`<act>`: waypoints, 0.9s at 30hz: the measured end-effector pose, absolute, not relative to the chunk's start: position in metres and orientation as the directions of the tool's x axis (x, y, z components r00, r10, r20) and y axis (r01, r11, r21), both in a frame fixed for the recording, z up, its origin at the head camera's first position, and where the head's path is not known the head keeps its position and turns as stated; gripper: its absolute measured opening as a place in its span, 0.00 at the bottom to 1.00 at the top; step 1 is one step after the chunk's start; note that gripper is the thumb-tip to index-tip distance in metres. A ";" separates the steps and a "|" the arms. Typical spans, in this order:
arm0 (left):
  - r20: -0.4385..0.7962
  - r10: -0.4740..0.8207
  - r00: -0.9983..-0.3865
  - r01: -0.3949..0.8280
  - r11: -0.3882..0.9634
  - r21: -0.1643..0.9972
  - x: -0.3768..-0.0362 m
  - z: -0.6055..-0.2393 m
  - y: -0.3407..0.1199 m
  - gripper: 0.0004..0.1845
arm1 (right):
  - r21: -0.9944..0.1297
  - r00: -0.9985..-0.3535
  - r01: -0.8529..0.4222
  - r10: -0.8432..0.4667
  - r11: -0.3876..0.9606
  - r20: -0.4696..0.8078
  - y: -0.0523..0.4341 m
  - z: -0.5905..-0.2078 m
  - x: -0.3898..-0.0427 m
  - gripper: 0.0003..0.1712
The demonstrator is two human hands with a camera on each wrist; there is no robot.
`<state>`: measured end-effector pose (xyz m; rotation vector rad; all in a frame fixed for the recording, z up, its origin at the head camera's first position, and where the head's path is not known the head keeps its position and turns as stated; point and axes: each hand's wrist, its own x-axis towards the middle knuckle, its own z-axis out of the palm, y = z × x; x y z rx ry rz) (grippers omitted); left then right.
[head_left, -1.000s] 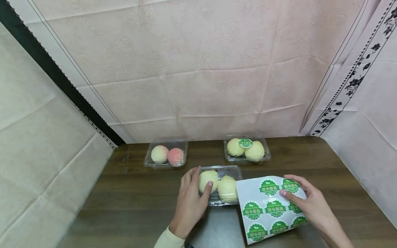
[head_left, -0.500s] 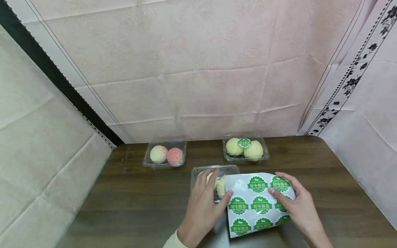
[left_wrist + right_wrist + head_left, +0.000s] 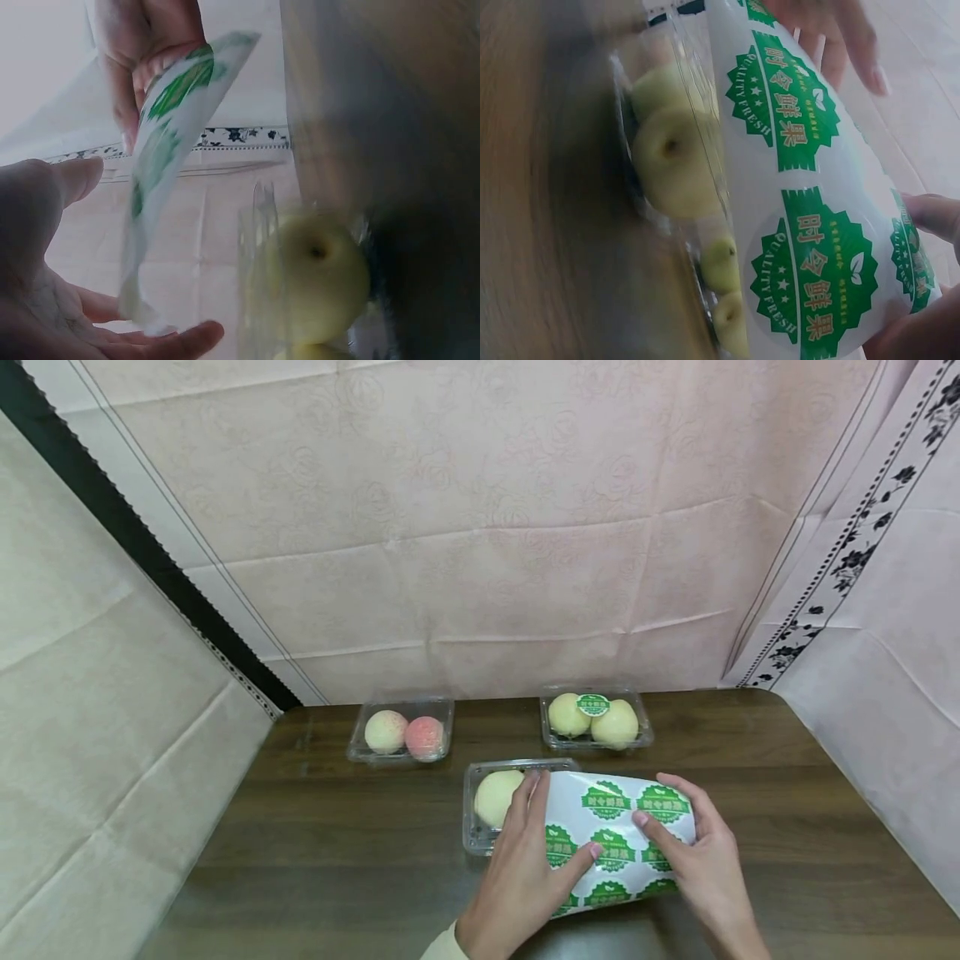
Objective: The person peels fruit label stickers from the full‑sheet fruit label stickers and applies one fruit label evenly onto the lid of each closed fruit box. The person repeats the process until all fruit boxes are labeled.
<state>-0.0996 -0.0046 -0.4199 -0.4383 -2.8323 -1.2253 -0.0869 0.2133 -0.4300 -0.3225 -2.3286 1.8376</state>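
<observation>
hands, left hand point(image 3: 525, 868) and right hand point(image 3: 701, 868), pinch sticker sheet point(image 3: 611, 835) over clear fruit box point(image 3: 480, 839).

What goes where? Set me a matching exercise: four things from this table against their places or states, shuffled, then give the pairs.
Things:
1. sticker sheet
2. peach box
3. labelled box
4. near box

Places or states:
A. back left of the table
B. held in both hands
C. back right, green sticker on its lid
D. partly covered by the sheet

Pairs: 1-B, 2-A, 3-C, 4-D
</observation>
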 end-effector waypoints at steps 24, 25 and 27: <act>0.173 0.312 -0.934 0.320 0.518 0.793 -0.104 -0.426 -0.014 0.36 | -0.956 -0.959 0.273 -0.105 -0.108 -0.262 0.229 -0.419 -0.084 0.21; 0.168 0.320 -0.932 0.320 0.513 0.796 -0.104 -0.426 -0.015 0.36 | -0.950 -0.951 0.293 -0.130 -0.106 -0.279 0.231 -0.419 -0.084 0.18; 0.158 0.339 -0.927 0.320 0.501 0.804 -0.104 -0.426 -0.017 0.35 | -0.946 -0.940 0.307 -0.187 -0.105 -0.285 0.234 -0.421 -0.086 0.14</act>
